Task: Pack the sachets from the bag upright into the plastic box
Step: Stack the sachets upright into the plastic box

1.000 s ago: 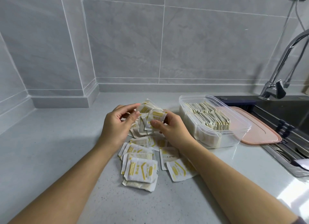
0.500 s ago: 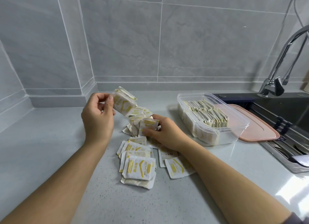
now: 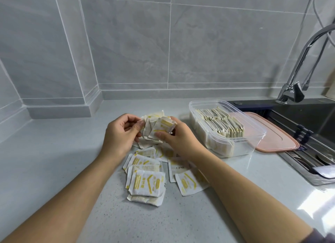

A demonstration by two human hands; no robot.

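Both my forearms reach forward from the near edge of the desk [image 3: 54, 170] and meet over its middle. My left hand [image 3: 119, 134] is turned with its back to the left and its fingers curled. Its thumb and fingertips close the grip on the left edge of a bunch of sachets [image 3: 159, 128]. My right hand [image 3: 179, 139] comes in from the right with the wrist low. Its thumb sits on the near lower corner of the front sachet and its fingers curl over the far top, so that grip is clamped on the same bunch. The bunch is held off the desk, above the far end of the loose sachets [image 3: 146, 181]. Its front sachet shows me its yellow-printed face and is tilted, with its long axis running from lower left up to upper right. The ones behind it stand roughly on edge and fan out toward the far left. The loose sachets lie flat and overlapping between my forearms, most of them with the printed face up. The plastic box [image 3: 253, 126] stands toward the right edge of the desk, just beside the sink [image 3: 308, 116], with its long axis running from far left to near right. The packed sachets [image 3: 221, 123] in it stand upright on edge in tight rows, and the right-hand strip of the box is bare. A pink lid [image 3: 277, 139] lies flat at the box's right side; I cannot tell whether it reaches under the box. The tap [image 3: 297, 90] stands at the far right corner.
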